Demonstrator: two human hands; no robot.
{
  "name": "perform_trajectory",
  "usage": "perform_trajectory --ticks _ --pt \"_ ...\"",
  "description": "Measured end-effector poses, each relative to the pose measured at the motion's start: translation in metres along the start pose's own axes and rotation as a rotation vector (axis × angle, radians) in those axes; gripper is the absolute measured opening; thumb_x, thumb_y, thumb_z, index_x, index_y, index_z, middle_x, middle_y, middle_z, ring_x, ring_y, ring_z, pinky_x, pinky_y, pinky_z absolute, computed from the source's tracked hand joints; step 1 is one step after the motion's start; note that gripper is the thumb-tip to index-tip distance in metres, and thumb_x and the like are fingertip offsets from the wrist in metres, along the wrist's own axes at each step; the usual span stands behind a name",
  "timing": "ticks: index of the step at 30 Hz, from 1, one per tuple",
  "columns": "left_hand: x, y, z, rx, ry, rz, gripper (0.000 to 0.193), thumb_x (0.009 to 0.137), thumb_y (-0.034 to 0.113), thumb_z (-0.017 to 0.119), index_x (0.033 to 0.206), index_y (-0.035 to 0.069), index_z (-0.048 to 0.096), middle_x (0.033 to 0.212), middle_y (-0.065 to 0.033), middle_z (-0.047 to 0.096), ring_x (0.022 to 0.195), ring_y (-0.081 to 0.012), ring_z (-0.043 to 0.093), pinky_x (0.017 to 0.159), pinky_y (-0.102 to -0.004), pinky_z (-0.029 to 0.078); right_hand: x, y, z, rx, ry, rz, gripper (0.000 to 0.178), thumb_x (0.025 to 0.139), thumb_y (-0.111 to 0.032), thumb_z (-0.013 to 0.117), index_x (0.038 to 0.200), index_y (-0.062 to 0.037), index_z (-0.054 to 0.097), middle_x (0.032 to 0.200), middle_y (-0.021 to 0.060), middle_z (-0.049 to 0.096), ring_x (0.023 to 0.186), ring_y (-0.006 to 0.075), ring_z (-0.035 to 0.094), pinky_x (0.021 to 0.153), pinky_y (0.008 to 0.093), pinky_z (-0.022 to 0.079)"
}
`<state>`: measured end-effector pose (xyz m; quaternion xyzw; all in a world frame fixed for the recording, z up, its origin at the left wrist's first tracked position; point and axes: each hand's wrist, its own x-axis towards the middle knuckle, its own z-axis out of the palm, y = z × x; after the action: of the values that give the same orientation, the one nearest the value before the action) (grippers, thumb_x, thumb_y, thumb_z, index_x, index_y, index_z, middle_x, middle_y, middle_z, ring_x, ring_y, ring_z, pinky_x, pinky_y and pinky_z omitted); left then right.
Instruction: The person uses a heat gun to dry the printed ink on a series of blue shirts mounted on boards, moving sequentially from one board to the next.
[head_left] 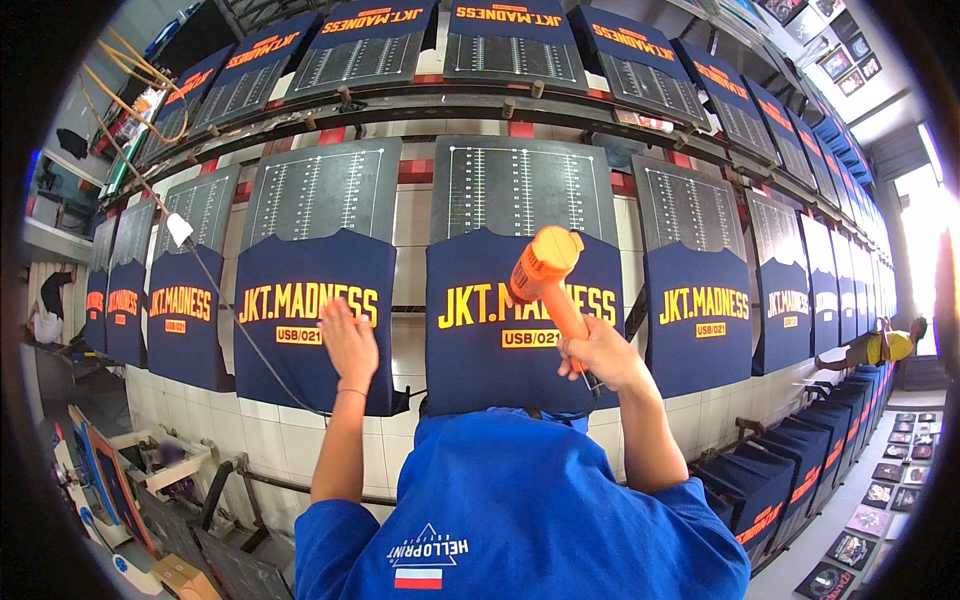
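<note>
My right hand (607, 357) is wrapped round the handle of an orange hair dryer (550, 262). The dryer is held over a navy T-shirt (470, 375) with yellow and orange printed lettering, and its head hides part of that print. This shirt is pulled over a dark board (530, 190) marked with white scales. To the left, my left hand (350, 340) reaches over a second navy T-shirt (290, 375) with the same print. Its fingers are stretched out at the right end of the lettering; whether they touch the cloth I cannot tell.
More shirt-covered boards stand on both sides and in a far row (515, 45) behind dark rails. A thin cable (215, 280) with a white connector (179, 229) crosses the left shirts. Someone in yellow (890, 347) is at the far right. Frames (110, 470) lean at lower left.
</note>
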<state>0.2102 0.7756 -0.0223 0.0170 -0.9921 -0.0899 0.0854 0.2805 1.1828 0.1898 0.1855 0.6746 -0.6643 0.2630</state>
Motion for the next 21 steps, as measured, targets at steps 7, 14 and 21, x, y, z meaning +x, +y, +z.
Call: perform_trajectory --ticks 7,14,21 --pt "0.022 -0.090 -0.014 0.157 0.041 -0.534 0.063 0.106 0.038 0.033 0.150 -0.008 0.031 0.157 -0.0282 0.029 0.147 -0.0434 0.027 0.121 -0.0525 0.021 -0.008 0.000 0.007 -0.006 -0.028 0.033 0.022 0.089 -0.012 0.064 0.101 0.0032 0.054 0.075 0.0054 0.060 0.064 0.0151 0.066 0.053 0.0259 0.052" --pt "0.011 -0.049 -0.013 0.118 0.033 -0.501 0.063 0.106 0.035 0.033 0.150 -0.010 0.030 0.158 -0.0287 0.027 0.148 -0.0426 0.024 0.122 -0.0510 0.019 0.017 -0.006 0.010 -0.011 -0.018 -0.007 0.023 0.089 -0.011 0.062 0.105 0.0035 0.053 0.078 0.0064 0.060 0.065 0.0137 0.065 0.055 0.0251 0.052" --pt "-0.022 -0.010 -0.008 0.095 -0.012 -0.257 0.064 0.104 0.032 0.040 0.151 -0.009 0.027 0.159 -0.0273 0.025 0.150 -0.0419 0.020 0.123 -0.0510 0.016 0.022 -0.011 0.013 -0.012 -0.015 -0.015 0.022 0.089 -0.010 0.062 0.104 0.0026 0.053 0.079 0.0068 0.061 0.065 0.0139 0.065 0.056 0.0254 0.052"
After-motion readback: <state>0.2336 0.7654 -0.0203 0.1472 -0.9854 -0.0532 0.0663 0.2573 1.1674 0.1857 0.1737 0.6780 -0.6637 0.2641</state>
